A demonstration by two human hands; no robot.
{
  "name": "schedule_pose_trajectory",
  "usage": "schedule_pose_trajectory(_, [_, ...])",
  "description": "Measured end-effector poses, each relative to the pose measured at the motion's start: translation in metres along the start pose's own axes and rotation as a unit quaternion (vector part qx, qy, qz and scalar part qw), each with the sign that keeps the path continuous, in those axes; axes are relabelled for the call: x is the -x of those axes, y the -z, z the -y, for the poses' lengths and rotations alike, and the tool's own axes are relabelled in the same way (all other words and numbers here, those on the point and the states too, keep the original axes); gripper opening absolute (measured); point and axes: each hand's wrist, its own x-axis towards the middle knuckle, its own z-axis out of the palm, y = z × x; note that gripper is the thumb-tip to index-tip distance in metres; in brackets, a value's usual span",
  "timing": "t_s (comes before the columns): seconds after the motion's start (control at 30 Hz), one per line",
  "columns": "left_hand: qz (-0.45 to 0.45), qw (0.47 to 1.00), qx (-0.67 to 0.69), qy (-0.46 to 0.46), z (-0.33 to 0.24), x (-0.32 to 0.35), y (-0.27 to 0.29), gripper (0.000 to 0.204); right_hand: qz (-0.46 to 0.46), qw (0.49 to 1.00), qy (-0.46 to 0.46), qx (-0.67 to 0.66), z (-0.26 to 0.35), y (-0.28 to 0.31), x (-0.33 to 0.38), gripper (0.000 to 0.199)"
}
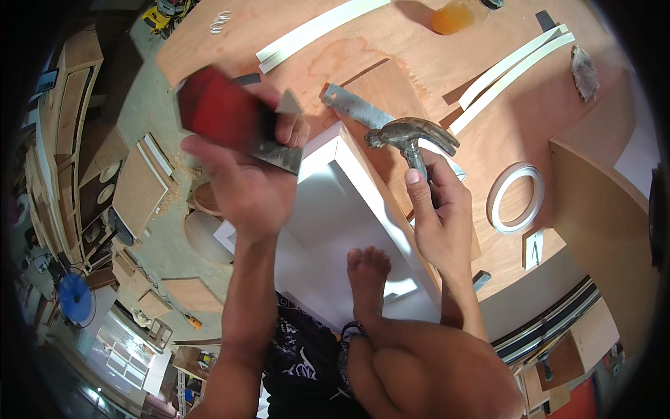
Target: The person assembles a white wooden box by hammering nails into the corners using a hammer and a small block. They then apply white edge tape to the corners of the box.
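My left hand (251, 199) is raised and its fingers are closed around a red and black tool (216, 108) with a flat metal plate; motion blur hides its exact kind. In my right hand (444, 223) is a claw hammer (408, 133), gripped by the handle just below the head. Under both hands lies a white open box of panels (296, 244) with a wooden outer side. My bare foot (368, 279) rests inside it. A metal ruler-like bar (359, 106) lies on the worktable just beyond the box, partly covered by the hammer.
On the wooden worktable (237, 42) are pale curved-looking strips (317, 31), more strips (513, 77), a jar of amber liquid (451, 19), a grey rag (584, 72) and a roll of white edging (492, 202). A wooden panel (600, 188) rises at right. Boards (143, 185) stand on the left floor.
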Motion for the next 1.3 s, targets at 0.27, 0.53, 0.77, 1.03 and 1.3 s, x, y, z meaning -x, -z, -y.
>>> schedule_pose_trajectory(0.27, [-0.17, 0.962, -0.21, 0.034, -0.013, -0.014, 0.015, 0.059, -0.007, 1.0, -0.012, -0.023, -0.017, 0.006, 0.0, 0.031])
schedule_pose_trajectory(0.53, [-0.229, 0.939, -0.252, 0.048, -0.023, -0.013, 0.026, 0.038, -0.004, 0.999, -0.03, -0.025, -0.014, 0.004, -0.002, 0.031])
schedule_pose_trajectory(0.77, [0.034, 0.997, -0.042, -0.05, -0.001, -0.002, -0.002, 0.059, 0.017, 0.998, -0.047, -0.032, -0.014, 0.002, -0.001, 0.034])
schedule_pose_trajectory(1.03, [0.016, 0.988, -0.153, -0.008, 0.021, 0.005, -0.019, 0.07, 0.0, 0.999, -0.015, -0.04, -0.017, -0.001, 0.003, 0.037])
schedule_pose_trajectory(1.3, [0.008, 0.983, -0.184, -0.009, 0.028, 0.004, -0.016, 0.068, -0.003, 0.999, 0.003, -0.038, -0.02, -0.004, 0.002, 0.034])
